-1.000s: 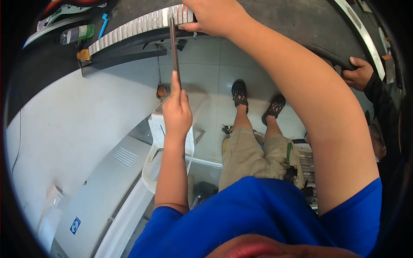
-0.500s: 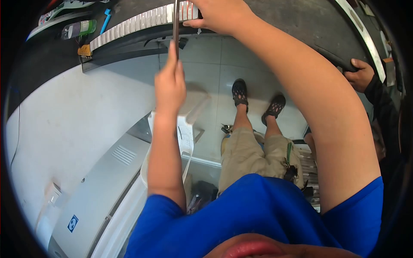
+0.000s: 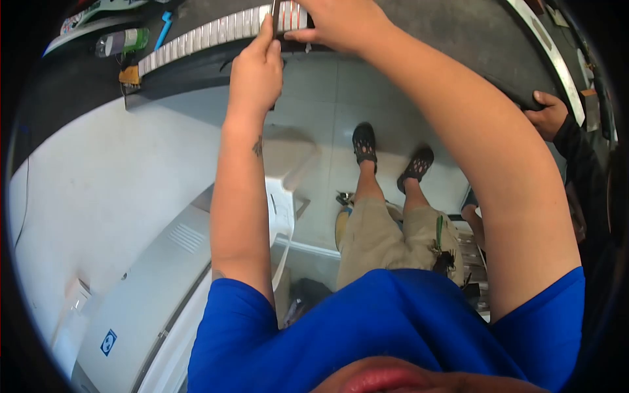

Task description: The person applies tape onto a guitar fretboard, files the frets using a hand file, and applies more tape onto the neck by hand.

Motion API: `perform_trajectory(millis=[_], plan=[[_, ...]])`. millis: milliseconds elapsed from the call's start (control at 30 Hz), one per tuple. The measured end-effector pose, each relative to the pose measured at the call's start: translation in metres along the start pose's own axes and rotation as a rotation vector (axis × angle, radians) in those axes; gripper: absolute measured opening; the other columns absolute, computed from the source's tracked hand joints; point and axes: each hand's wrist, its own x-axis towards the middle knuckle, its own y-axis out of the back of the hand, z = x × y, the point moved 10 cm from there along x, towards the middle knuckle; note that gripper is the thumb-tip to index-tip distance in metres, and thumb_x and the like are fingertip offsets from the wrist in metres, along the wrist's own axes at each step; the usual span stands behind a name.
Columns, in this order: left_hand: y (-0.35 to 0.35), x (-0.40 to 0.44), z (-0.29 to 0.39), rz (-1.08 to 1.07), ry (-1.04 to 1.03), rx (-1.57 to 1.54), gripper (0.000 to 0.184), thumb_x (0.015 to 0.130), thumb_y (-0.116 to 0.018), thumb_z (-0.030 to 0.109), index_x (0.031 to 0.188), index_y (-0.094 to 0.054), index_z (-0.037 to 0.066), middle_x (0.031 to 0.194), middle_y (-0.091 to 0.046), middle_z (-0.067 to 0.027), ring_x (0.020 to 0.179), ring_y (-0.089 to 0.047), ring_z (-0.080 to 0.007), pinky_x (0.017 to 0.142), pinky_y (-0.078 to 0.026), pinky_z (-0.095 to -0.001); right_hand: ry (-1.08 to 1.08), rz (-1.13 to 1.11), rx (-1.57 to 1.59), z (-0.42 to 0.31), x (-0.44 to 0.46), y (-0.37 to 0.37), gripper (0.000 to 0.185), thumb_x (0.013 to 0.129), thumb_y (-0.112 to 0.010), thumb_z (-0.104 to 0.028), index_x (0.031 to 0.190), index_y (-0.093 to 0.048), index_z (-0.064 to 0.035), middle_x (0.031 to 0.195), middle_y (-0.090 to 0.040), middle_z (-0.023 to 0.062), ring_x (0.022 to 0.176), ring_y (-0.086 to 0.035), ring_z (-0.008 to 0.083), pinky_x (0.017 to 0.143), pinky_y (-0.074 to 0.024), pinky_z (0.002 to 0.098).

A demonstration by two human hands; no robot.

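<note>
My left hand [image 3: 257, 73] is closed around a thin flat metal strip [image 3: 276, 10], held upright in the view with its far end cut off by the top edge. The strip crosses a curved row of silvery metal pieces [image 3: 213, 31] lying along the table's front edge. Over the right end of that row is my right hand [image 3: 344, 25], its thumb against the near side. Its other fingers run partly out of the picture. Red marks show on the pieces between the two hands.
On the dark table [image 3: 452, 33] lie a bottle [image 3: 122, 42] and a blue tool [image 3: 164, 29] at left. Another person's hand [image 3: 549, 116] rests at the right edge, near a curved pale strip [image 3: 547, 56]. Below stands a white plastic chair [image 3: 280, 203].
My left hand has moved up and away from me, bringing the metal strip further over the row. My right hand has shifted only slightly.
</note>
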Motion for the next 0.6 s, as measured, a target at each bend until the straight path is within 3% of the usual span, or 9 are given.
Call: perform_trajectory(millis=[33,133,233,333,400,433,533,600], plan=[[0.0,-0.002,-0.002,-0.028,0.094,-0.033,0.059,0.113,-0.051,0.006,0.171,-0.044,0.013,0.075,-0.055,-0.0003,0.063,-0.051,-0.0089,0.062,-0.047,-0.0265,0.0,-0.008,0.006,0.001,0.003,-0.001,0.058,0.08,-0.088,-0.054,0.113,-0.071,-0.0096,0.112,-0.067,0.0111,0.111,-0.064,0.0313,0.094,-0.0476,0.0466],[-0.016,-0.092,-0.055,0.12,-0.106,-0.015,0.057,0.113,-0.053,0.01,0.17,-0.046,0.014,0.075,-0.052,0.0007,0.062,-0.049,-0.0084,0.06,-0.047,-0.0267,0.004,-0.004,0.002,0.001,0.002,-0.001,0.058,0.08,-0.088,-0.054,0.113,-0.071,-0.0095,0.112,-0.067,0.011,0.111,-0.064,0.0312,0.094,-0.0476,0.0465],[-0.021,-0.129,-0.057,0.113,-0.024,-0.083,0.056,0.114,-0.054,0.011,0.169,-0.047,0.016,0.075,-0.052,0.0009,0.063,-0.049,-0.0084,0.06,-0.046,-0.0266,0.008,-0.004,0.002,0.003,0.003,-0.001,0.058,0.08,-0.088,-0.054,0.113,-0.071,-0.0095,0.112,-0.067,0.0109,0.11,-0.064,0.0311,0.094,-0.0476,0.0464],[-0.006,-0.038,-0.026,0.074,-0.078,0.004,0.057,0.114,-0.053,0.01,0.17,-0.047,0.016,0.075,-0.052,0.0011,0.063,-0.048,-0.0084,0.061,-0.046,-0.0267,0.021,-0.005,-0.003,0.001,0.003,-0.001,0.058,0.08,-0.088,-0.054,0.113,-0.071,-0.0094,0.112,-0.067,0.0108,0.11,-0.064,0.031,0.094,-0.0475,0.0463],[-0.001,0.003,-0.002,0.012,0.026,-0.054,0.057,0.114,-0.053,0.01,0.17,-0.046,0.016,0.075,-0.052,0.0007,0.063,-0.048,-0.0086,0.061,-0.046,-0.0269,0.014,-0.003,-0.004,0.001,0.002,0.0,0.058,0.08,-0.088,-0.054,0.113,-0.072,-0.0094,0.112,-0.067,0.0108,0.11,-0.064,0.031,0.095,-0.0475,0.0463],[-0.001,0.005,-0.004,-0.015,0.097,-0.085,0.057,0.114,-0.053,0.01,0.17,-0.046,0.016,0.075,-0.053,0.0005,0.063,-0.048,-0.0087,0.061,-0.046,-0.0269,0.01,-0.003,-0.001,0.002,0.005,0.0,0.058,0.08,-0.088,-0.054,0.113,-0.072,-0.0094,0.112,-0.067,0.0107,0.11,-0.064,0.0309,0.095,-0.0475,0.0462],[-0.005,-0.058,-0.036,0.068,-0.041,0.027,0.057,0.113,-0.053,0.009,0.17,-0.046,0.016,0.075,-0.053,-0.0001,0.064,-0.049,-0.0094,0.062,-0.046,-0.0272,0.017,-0.002,-0.004,-0.001,0.004,-0.002,0.058,0.08,-0.088,-0.055,0.113,-0.072,-0.0093,0.112,-0.067,0.0106,0.11,-0.064,0.0309,0.095,-0.0474,0.0462],[-0.016,-0.12,-0.062,0.095,-0.045,-0.037,0.06,0.109,-0.058,0.006,0.168,-0.046,0.013,0.072,-0.063,-0.019,0.06,-0.058,-0.0251,0.066,-0.054,-0.0388,0.016,0.005,-0.003,0.0,0.004,0.0,0.058,0.08,-0.088,-0.055,0.113,-0.072,-0.0093,0.112,-0.067,0.0106,0.11,-0.064,0.0308,0.095,-0.0474,0.0461]])
